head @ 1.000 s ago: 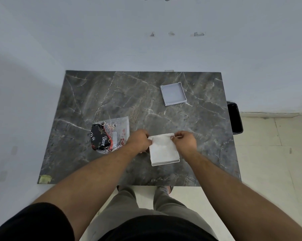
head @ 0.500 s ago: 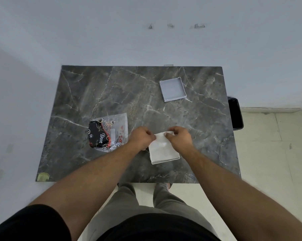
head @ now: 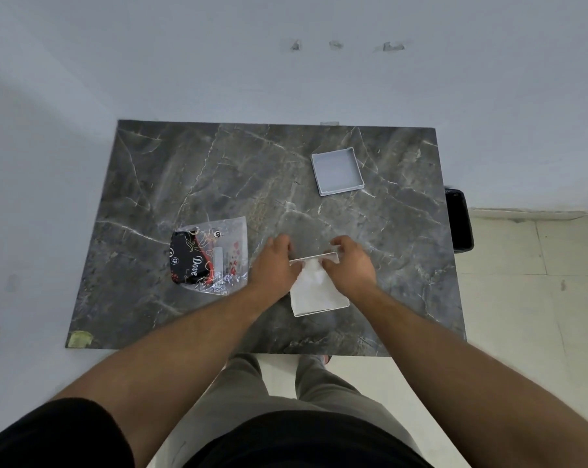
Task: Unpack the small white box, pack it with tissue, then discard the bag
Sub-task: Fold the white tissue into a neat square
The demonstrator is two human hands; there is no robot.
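Note:
The small white box (head: pixel 333 305) lies open near the front middle of the dark marble table (head: pixel 218 170). White tissue (head: pixel 311 282) fills the box. My left hand (head: pixel 274 265) rests at the box's left side and my right hand (head: pixel 350 265) at its right side, fingers pressing on the tissue near the far rim. The box's lid (head: pixel 336 170) lies upside down at the back right. A clear plastic bag (head: pixel 218 255) holding a black Dove packet (head: pixel 188 258) lies to the left of my left hand.
A black bin (head: pixel 459 219) stands on the floor beside the table's right edge. A scrap of tape (head: pixel 79 339) sticks to the front left corner. The wall runs along the table's back and left sides.
Both hands moved from holding the tissue's far corners to pressing it down into the box. The tissue has crumpled toward the middle and the box's far rim now shows.

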